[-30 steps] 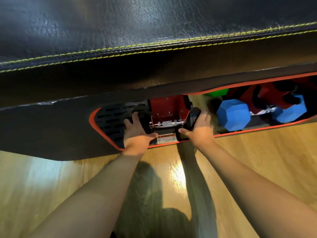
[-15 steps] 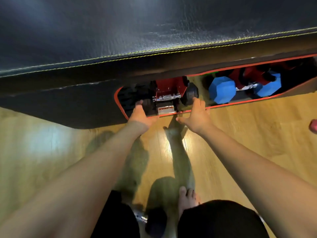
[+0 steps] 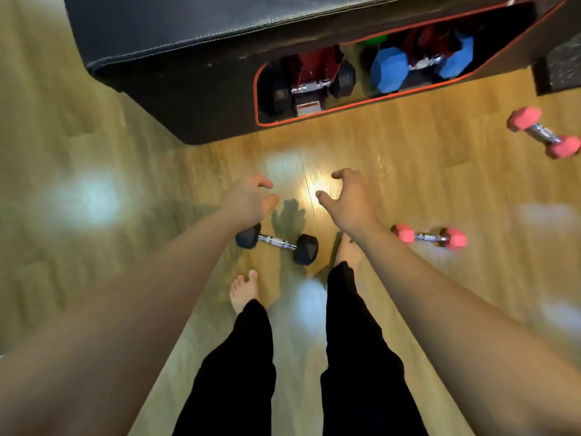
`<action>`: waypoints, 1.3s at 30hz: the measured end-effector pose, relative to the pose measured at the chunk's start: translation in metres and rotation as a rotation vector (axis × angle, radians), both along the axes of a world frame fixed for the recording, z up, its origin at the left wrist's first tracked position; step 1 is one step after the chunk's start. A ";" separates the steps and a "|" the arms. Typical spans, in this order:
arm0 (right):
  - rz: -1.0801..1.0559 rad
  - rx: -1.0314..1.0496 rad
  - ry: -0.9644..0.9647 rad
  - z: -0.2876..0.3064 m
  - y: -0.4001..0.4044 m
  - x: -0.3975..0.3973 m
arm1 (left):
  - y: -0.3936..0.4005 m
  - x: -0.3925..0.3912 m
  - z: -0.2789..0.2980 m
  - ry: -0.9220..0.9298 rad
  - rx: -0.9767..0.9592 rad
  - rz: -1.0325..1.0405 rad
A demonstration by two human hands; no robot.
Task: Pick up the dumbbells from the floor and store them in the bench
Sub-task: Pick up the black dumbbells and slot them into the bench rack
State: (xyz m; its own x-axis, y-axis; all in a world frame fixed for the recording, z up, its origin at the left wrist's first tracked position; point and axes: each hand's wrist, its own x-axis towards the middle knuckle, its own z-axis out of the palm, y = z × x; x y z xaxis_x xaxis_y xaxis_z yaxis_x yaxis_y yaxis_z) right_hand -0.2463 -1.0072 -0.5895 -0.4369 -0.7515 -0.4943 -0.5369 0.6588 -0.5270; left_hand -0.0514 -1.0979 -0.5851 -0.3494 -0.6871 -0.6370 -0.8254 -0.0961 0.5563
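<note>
Both hands, left (image 3: pixel 248 199) and right (image 3: pixel 349 199), loosely curled, empty, above floor (image 3: pixel 393 158); black dumbbell (image 3: pixel 276 243) beneath; bench (image 3: pixel 195 58) ahead.

I see both arms stretched forward and down, the left hand (image 3: pixel 248 199) and right hand (image 3: pixel 349 199) side by side but apart. Each hangs loosely curled, apparently holding nothing, though motion blur softens the fingers.
</note>
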 end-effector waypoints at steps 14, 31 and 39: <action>-0.140 0.224 -0.114 -0.157 0.118 0.064 | 0.089 0.059 -0.133 -0.179 0.017 -0.035; -0.474 0.198 -0.230 -0.315 0.127 0.091 | 0.079 0.073 -0.308 -0.294 -0.031 0.043; -0.545 0.154 -0.222 -0.320 0.132 0.097 | 0.073 0.063 -0.311 -0.343 0.014 0.153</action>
